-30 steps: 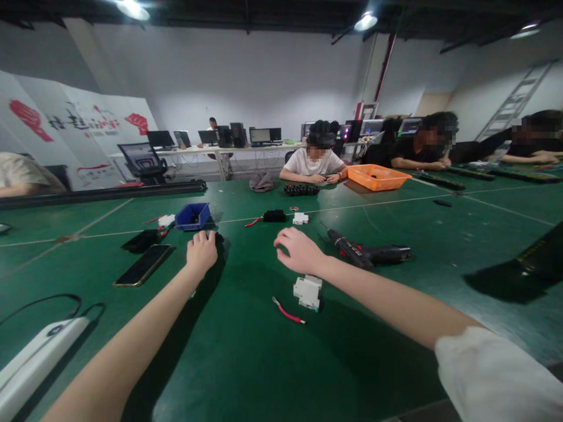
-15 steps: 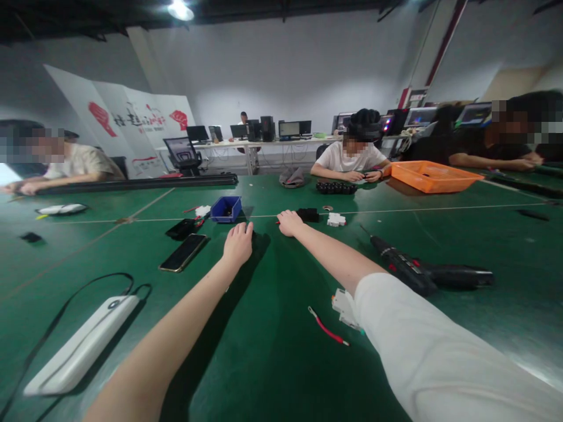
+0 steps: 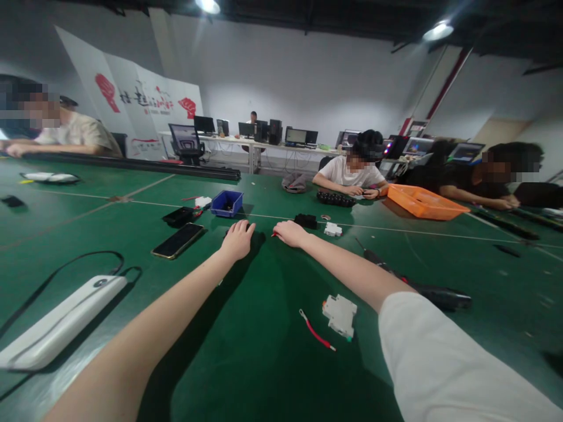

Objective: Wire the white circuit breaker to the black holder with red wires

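Note:
My left hand (image 3: 237, 240) lies far out on the green table (image 3: 264, 351), fingers curled down over a small black part (image 3: 255, 235) that is mostly hidden. My right hand (image 3: 289, 233) is stretched out beside it, fingers closed over a red wire; only the wire's tip (image 3: 273, 234) pokes out to the left. A black block (image 3: 305, 221) sits just behind that hand, with a small white part (image 3: 333, 229) to its right. Under my right forearm lie a white breaker module (image 3: 339, 313) and a loose red wire (image 3: 316, 335).
A black power drill (image 3: 422, 290) lies at the right. A phone (image 3: 178, 240), a black device (image 3: 178, 217) and a blue bin (image 3: 227, 203) sit to the left, and a white power bank (image 3: 61, 319) with its cable nearer me. Other people sit around an orange tray (image 3: 422, 202).
My right hand has reached forward from above the breaker module to the red wire by the black block. My left hand has stayed on the black part. The view has swung left.

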Tool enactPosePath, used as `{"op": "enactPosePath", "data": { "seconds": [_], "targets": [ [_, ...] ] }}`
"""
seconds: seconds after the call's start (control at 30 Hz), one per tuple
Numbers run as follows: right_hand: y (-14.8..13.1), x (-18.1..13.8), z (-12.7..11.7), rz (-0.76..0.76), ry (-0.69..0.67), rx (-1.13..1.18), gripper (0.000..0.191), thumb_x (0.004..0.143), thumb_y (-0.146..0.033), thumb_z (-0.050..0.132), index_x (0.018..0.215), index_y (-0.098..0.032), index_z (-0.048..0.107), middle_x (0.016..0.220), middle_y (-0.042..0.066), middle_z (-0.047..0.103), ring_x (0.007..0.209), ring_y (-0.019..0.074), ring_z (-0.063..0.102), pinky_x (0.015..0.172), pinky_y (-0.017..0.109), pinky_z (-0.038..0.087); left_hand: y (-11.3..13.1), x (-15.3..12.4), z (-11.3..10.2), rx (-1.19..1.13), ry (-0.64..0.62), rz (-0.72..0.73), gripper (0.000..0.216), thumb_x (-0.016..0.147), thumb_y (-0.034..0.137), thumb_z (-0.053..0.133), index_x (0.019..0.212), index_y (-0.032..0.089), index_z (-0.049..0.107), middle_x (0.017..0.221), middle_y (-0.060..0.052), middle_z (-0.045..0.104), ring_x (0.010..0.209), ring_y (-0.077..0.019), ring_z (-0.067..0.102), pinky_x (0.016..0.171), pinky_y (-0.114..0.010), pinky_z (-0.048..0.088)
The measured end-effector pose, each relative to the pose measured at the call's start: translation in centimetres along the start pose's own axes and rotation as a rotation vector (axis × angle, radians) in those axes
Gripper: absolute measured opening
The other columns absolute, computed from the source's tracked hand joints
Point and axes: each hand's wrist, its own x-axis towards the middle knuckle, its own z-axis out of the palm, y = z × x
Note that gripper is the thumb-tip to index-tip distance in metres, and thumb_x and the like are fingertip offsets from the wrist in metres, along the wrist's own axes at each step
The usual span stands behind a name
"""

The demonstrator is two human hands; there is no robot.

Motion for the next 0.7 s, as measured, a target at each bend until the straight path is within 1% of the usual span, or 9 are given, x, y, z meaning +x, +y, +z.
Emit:
{"op": "enactPosePath", "data": {
  "seconds": [0.1, 0.17, 0.27, 0.37, 0.5, 0.6, 0.7],
  "targets": [
    [-1.3, -1.9, -1.0, -0.114, 0.001, 0.016, 0.024, 0.104, -0.025, 0.048, 0.115, -0.015, 0.067, 0.114, 0.013, 0.069, 0.109, 0.0234, 0.063, 0.093, 0.034, 0.043, 0.0, 0.0, 0.3, 0.012, 0.0, -0.05, 0.064, 0.089, 0.014, 0.044, 0.153, 0.014, 0.043, 0.155, -0.02, 0.042, 0.148, -0.036, 0.034, 0.118, -0.051, 0.029],
    [-2.2, -3.6, -1.5, -0.161, 0.003, 0.023, 0.024, 0.105, -0.026, 0.048, 0.114, -0.015, 0.067, 0.112, 0.012, 0.069, 0.107, 0.0232, 0.064, 0.091, 0.034, 0.044, 0.0, 0.0, 0.5, 0.016, -0.008, -0.061, 0.064, 0.09, 0.016, 0.045, 0.154, 0.015, 0.042, 0.156, -0.02, 0.043, 0.147, -0.0371, 0.035, 0.117, -0.052, 0.03],
    [-3.2, -7.0, -2.4, -0.205, -0.003, 0.04, 0.024, 0.104, -0.028, 0.048, 0.112, -0.016, 0.067, 0.108, 0.011, 0.07, 0.101, 0.0218, 0.065, 0.087, 0.032, 0.046, -0.1, 0.0, 0.4, 0.015, -0.01, -0.054, 0.06, 0.093, 0.02, 0.045, 0.153, 0.015, 0.043, 0.155, -0.02, 0.044, 0.145, -0.0367, 0.037, 0.116, -0.051, 0.032],
    [-3.5, -10.9, -3.5, -0.235, -0.023, 0.066, 0.022, 0.103, -0.029, 0.05, 0.111, -0.018, 0.068, 0.103, 0.008, 0.071, 0.096, 0.0199, 0.066, 0.084, 0.031, 0.047, -0.1, 0.1, 0.1, 0.003, -0.005, -0.047, 0.054, 0.097, 0.024, 0.044, 0.15, 0.016, 0.044, 0.153, -0.02, 0.046, 0.143, -0.0354, 0.039, 0.113, -0.05, 0.036],
    [-2.9, -15.7, -5.2, -0.221, -0.055, 0.157, 0.02, 0.101, -0.027, 0.052, 0.111, -0.019, 0.069, 0.102, 0.008, 0.071, 0.094, 0.0204, 0.067, 0.082, 0.031, 0.05, -0.4, 0.2, -0.2, -0.024, -0.009, -0.039, 0.051, 0.096, 0.023, 0.046, 0.147, 0.02, 0.046, 0.15, -0.016, 0.049, 0.138, -0.0338, 0.043, 0.107, -0.048, 0.043],
    [-2.2, -18.2, -6.0, -0.166, -0.078, 0.218, 0.02, 0.099, -0.025, 0.054, 0.111, -0.02, 0.069, 0.104, 0.008, 0.072, 0.094, 0.0213, 0.068, 0.08, 0.032, 0.051, -0.6, 0.3, -0.1, -0.045, -0.008, -0.03, 0.05, 0.096, 0.02, 0.046, 0.146, 0.016, 0.046, 0.15, -0.018, 0.048, 0.138, -0.0342, 0.043, 0.106, -0.047, 0.045],
    [-1.4, -19.8, -6.2, -0.112, -0.076, 0.249, 0.021, 0.099, -0.025, 0.054, 0.111, -0.021, 0.07, 0.105, 0.009, 0.072, 0.094, 0.0218, 0.068, 0.079, 0.032, 0.051, -0.9, 0.6, 0.1, -0.057, -0.011, -0.022, 0.049, 0.095, 0.018, 0.047, 0.144, 0.014, 0.047, 0.15, -0.019, 0.048, 0.139, -0.0331, 0.044, 0.108, -0.046, 0.044]
  ]
}}
